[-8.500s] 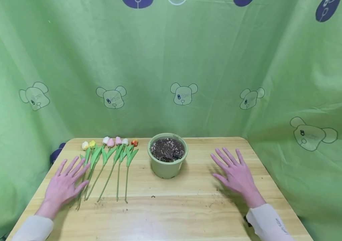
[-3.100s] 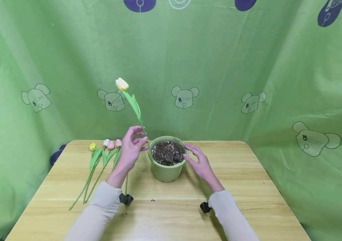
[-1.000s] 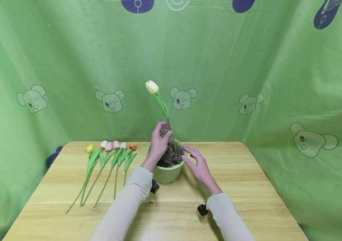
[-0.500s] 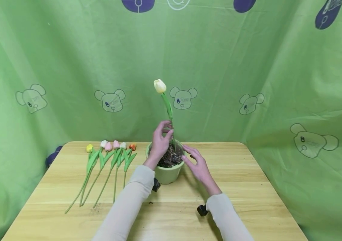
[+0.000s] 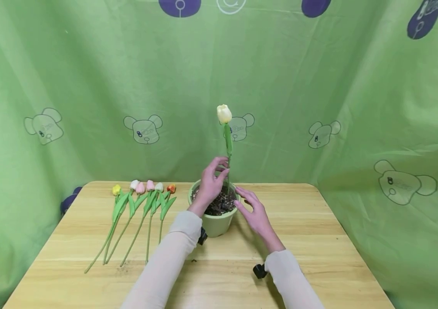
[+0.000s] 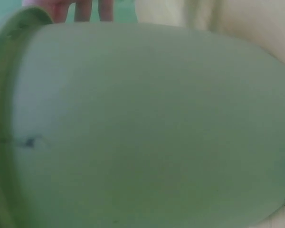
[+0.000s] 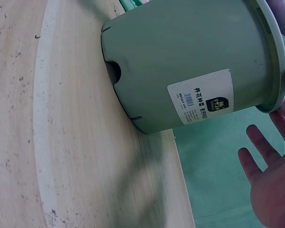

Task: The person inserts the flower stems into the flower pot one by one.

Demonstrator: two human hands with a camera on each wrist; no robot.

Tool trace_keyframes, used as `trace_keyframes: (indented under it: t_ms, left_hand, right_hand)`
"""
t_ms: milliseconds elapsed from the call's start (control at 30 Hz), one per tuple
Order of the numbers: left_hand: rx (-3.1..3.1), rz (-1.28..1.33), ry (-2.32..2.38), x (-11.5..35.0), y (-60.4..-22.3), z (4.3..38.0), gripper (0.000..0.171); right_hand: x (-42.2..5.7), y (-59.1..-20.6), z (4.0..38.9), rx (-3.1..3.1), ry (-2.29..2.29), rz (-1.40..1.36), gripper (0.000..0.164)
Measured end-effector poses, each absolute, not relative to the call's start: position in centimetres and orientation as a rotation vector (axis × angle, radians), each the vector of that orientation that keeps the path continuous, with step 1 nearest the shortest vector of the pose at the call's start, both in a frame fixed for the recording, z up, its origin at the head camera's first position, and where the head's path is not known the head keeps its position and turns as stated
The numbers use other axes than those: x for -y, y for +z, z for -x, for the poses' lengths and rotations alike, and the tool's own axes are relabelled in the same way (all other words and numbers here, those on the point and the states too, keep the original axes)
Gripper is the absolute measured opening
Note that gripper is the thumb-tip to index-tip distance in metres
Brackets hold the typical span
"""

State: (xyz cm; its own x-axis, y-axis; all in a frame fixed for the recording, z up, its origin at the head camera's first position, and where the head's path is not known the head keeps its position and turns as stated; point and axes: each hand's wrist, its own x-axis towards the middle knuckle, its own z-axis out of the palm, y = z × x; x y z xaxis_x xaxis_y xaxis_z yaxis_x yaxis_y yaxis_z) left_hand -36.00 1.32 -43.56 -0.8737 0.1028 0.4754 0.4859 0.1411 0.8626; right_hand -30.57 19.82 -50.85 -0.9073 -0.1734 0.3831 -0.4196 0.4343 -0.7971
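In the head view my left hand point(image 5: 212, 182) pinches the green stem of an artificial cream tulip point(image 5: 224, 114). The tulip stands nearly upright, its lower stem reaching down to the dark soil point(image 5: 219, 208) in a green flower pot point(image 5: 215, 225). Whether the stem end is below the surface is hidden. My right hand point(image 5: 256, 213) touches the pot's right rim with thumb and fingertips. In the right wrist view its lower fingers point(image 7: 261, 147) extend loosely beside the labelled pot point(image 7: 180, 61). The pot wall point(image 6: 142, 123) fills most of the left wrist view.
Several artificial tulips point(image 5: 137, 214) in yellow, white, pink and red-orange lie side by side on the wooden table point(image 5: 307, 240), left of the pot. Soil crumbs point(image 5: 193, 260) dot the tabletop. A green curtain point(image 5: 280, 77) with cartoon bears hangs behind and at both sides.
The cream tulip, first lying on the table, was lifted by my left hand and brought over the pot. Lately its flower has swung right, making the stem straighter. My right hand stays at the rim.
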Motion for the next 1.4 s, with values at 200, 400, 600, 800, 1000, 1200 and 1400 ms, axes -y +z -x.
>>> trace_keyframes:
  t_ms: [200, 400, 600, 800, 1000, 1200, 1400]
  left_hand:
    - [2.084, 0.513, -1.797, -1.4, -43.6, 36.1, 0.038]
    - [2.091, 0.458, -1.735, -0.9, -43.9, 36.0, 0.037]
    - [2.129, 0.485, -1.688, -0.6, -44.4, 36.1, 0.038]
    - [2.198, 0.507, -1.603, -0.5, -44.7, 36.2, 0.038]
    - [2.220, 0.516, -1.574, -0.5, -44.6, 36.3, 0.037]
    - [2.243, 0.577, -1.528, -0.9, -44.6, 36.4, 0.035]
    - [2.273, 0.662, -1.504, -1.3, -44.7, 36.4, 0.034]
  right_hand:
    - [-19.8, -50.8, 30.4, 2.442, 1.473, -0.508, 0.051]
    - [-19.7, -51.1, 30.1, 2.442, 1.463, -0.507, 0.051]
    - [-19.5, -51.1, 30.1, 2.437, 1.478, -0.517, 0.051]
    - [-19.4, -51.1, 30.2, 2.444, 1.489, -0.501, 0.051]
    - [-19.4, -51.1, 30.5, 2.432, 1.503, -0.505, 0.051]
    - [-19.6, -51.2, 30.6, 2.426, 1.505, -0.505, 0.051]
    - [-19.8, -51.2, 30.7, 2.427, 1.506, -0.510, 0.051]
